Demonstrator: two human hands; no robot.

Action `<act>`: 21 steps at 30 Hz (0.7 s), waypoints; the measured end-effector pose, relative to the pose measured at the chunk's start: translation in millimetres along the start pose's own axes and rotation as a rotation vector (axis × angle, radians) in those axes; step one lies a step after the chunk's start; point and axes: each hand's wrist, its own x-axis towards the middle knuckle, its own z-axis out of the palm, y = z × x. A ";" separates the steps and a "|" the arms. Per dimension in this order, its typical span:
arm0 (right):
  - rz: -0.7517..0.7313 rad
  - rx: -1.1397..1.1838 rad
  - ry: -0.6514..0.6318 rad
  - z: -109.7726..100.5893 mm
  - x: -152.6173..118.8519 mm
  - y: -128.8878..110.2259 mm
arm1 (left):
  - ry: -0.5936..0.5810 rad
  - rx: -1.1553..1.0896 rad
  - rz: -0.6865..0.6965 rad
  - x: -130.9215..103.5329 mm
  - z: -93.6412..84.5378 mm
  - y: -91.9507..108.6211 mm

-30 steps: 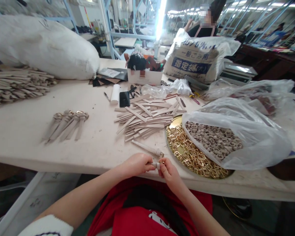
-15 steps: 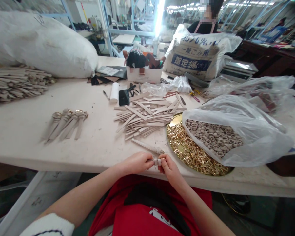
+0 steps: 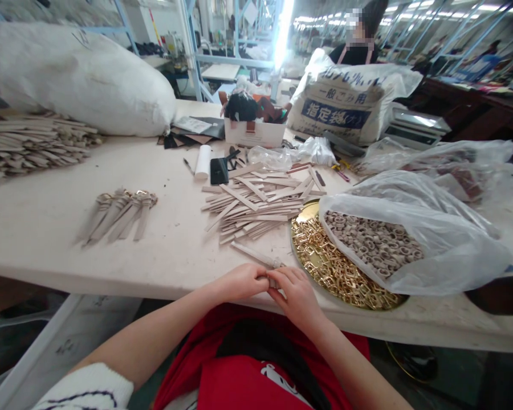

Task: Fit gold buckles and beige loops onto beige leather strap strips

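Right hand [image 3: 298, 295] is now covering the beige strap [image 3: 273, 283] more than half a second ago — hiding most, so I can't tell that grip. Left hand [image 3: 245, 283] is pinching it; the strap is sitting between both hands. Matte flat strips [image 3: 250, 208] are lying beyond — glossy gold buckles [image 3: 337, 267] rightward.

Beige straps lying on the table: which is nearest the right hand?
The single strap, its near end by the right hand; the loose pile, buckled bundle and far-left stack lie farther away.
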 end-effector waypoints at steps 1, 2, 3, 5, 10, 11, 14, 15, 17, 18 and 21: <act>-0.023 -0.053 -0.023 -0.3 1.6 -1.2 | 0.002 -0.006 -0.010 1.5 2.2 -2.2; -0.036 -0.098 -0.044 0.4 3.0 -2.1 | 0.006 -0.001 -0.027 2.8 5.0 -4.7; -0.047 -0.136 -0.064 1.9 4.1 -2.6 | 0.008 0.013 -0.046 3.6 7.9 -7.1; -0.073 -0.189 -0.084 6.5 5.7 -1.7 | 0.015 0.065 -0.061 3.8 12.2 -11.2; -0.105 -0.280 0.016 21.4 9.0 9.7 | 0.125 0.296 0.035 5.0 -11.7 -19.7; -0.098 -0.297 0.054 24.2 9.7 12.4 | 0.189 0.352 0.032 8.1 -24.5 -22.0; -0.057 -0.317 0.147 30.1 10.6 17.9 | 0.515 0.559 -0.049 26.0 -70.8 -29.1; -0.049 -0.316 0.166 31.1 10.5 18.7 | 0.589 0.649 -0.093 34.2 -85.6 -31.1; -0.049 -0.314 0.180 31.6 9.6 18.7 | 0.630 0.704 -0.113 51.7 -109.2 -33.8; -0.055 -0.311 0.177 31.4 9.0 18.2 | 0.628 0.724 -0.113 59.8 -117.5 -34.6; -0.053 -0.295 0.170 30.3 7.6 15.7 | 0.595 0.774 -0.098 77.3 -131.1 -35.2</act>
